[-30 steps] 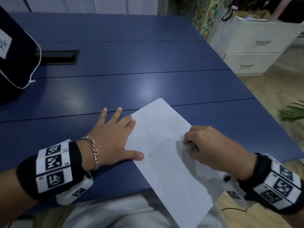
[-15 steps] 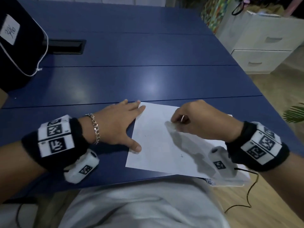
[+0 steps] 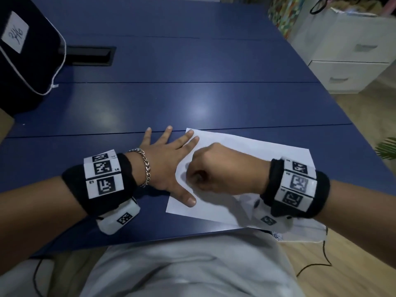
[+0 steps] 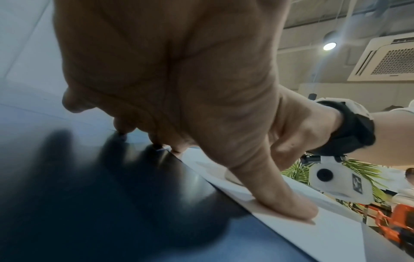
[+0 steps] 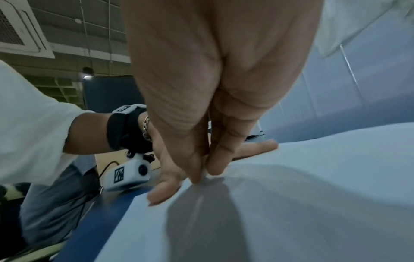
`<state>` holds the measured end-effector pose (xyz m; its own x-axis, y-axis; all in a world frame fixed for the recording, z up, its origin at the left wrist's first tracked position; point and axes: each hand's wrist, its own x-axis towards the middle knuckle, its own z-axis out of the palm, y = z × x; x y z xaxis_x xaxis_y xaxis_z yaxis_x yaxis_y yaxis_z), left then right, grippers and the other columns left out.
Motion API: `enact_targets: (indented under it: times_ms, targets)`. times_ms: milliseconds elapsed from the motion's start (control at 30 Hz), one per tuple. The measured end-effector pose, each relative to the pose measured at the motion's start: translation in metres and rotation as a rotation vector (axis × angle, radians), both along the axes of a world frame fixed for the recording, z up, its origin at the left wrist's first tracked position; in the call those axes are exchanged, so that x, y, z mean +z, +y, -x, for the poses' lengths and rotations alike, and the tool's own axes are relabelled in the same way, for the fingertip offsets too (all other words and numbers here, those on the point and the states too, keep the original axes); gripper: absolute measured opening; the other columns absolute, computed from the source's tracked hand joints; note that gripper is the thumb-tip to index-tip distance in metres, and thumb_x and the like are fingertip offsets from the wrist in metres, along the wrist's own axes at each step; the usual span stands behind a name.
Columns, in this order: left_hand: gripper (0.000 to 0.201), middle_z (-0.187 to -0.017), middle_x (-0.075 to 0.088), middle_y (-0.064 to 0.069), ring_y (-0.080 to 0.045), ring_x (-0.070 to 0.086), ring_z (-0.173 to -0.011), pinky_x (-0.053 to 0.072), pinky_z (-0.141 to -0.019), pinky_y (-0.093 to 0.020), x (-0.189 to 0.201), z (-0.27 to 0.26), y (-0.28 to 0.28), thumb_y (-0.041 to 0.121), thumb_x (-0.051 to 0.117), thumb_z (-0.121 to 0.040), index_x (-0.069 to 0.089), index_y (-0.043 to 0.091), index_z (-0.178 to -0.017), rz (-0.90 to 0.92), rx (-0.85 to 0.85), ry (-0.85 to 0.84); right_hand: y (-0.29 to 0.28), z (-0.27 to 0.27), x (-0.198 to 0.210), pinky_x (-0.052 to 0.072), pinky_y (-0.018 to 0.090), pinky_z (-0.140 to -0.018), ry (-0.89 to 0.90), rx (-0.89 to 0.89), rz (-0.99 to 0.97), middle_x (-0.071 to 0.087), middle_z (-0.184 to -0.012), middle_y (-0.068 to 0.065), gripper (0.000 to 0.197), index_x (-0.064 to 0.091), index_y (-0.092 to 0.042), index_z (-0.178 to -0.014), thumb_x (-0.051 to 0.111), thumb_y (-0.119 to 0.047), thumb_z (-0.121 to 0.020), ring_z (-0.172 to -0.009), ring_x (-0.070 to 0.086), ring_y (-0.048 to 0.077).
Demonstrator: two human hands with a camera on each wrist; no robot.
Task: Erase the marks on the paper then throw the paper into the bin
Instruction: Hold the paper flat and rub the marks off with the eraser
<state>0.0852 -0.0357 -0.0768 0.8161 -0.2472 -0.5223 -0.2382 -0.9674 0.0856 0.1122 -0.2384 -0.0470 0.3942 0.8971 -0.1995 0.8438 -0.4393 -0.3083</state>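
Note:
A white sheet of paper [image 3: 246, 151] lies on the blue table [image 3: 192, 99] near its front edge. My left hand [image 3: 167, 166] lies flat with spread fingers, and its thumb [image 4: 280, 203] and two fingertips press the sheet's left edge. My right hand [image 3: 192, 176] is curled over the left part of the sheet. In the right wrist view its thumb and finger pinch a small white eraser [image 5: 205, 172] against the paper [image 5: 291, 195]. No marks show on the visible paper. No bin is in view.
A black bag [image 3: 25, 50] with a label stands at the table's back left, beside a black cable slot [image 3: 90, 55]. A white drawer unit [image 3: 353, 56] stands off the table's right side. A plant [image 3: 387, 148] pokes in at the right. The table edge runs just before my lap.
The paper has turned from a diagonal to lying nearly crosswise. My right hand has moved left across the sheet, close to my left hand, which still presses the left edge.

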Motion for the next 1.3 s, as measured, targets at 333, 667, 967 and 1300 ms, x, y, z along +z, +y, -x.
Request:
enact_targets:
  times_ms: [333,667,967,1300]
  targets:
    - [0.167,-0.164,-0.037,0.023,-0.036,-0.030,-0.156,-0.012,-0.116,-0.079,0.002,-0.001,-0.001,0.112,0.050,-0.036,-0.035,0.036,-0.157,-0.017,-0.005,0.010,0.006,-0.002,0.003,0.043,0.034,-0.062,-0.012,0.000,0.015,0.064,-0.070,-0.004,0.012,0.064,-0.020,-0.071,0.065,-0.020,-0.083,-0.063,0.055,0.020]
    - [0.163,-0.161,-0.043,0.021,-0.031,-0.041,-0.150,-0.018,-0.117,-0.074,0.003,0.000,0.007,0.109,0.055,-0.043,-0.036,0.035,-0.157,-0.047,-0.059,0.017,-0.121,-0.041,0.015,0.056,0.025,-0.077,-0.088,-0.475,0.058,0.067,-0.091,-0.020,0.011,0.078,-0.030,-0.097,0.078,-0.023,-0.089,-0.080,0.063,-0.002]
    - [0.123,-0.168,-0.038,-0.001,-0.041,-0.021,-0.158,0.003,-0.126,-0.068,0.038,-0.044,0.034,0.083,0.071,-0.073,-0.018,0.060,-0.156,-0.180,-0.052,-0.217,-0.120,0.008,0.004,0.056,0.032,-0.069,-0.085,-0.507,0.038,0.060,-0.084,-0.013,0.012,0.064,-0.028,-0.080,0.071,-0.022,-0.087,-0.075,0.059,0.006]
    - [0.124,-0.175,0.008,-0.004,-0.025,0.019,-0.160,0.014,-0.130,-0.048,0.039,0.046,-0.035,0.102,0.023,-0.069,0.015,0.026,-0.166,-0.105,-0.042,0.053,-0.099,0.029,0.007,0.053,0.028,-0.071,-0.049,-0.547,0.108,0.052,-0.088,-0.015,0.006,0.060,-0.028,-0.088,0.062,-0.028,-0.094,-0.083,0.058,0.013]
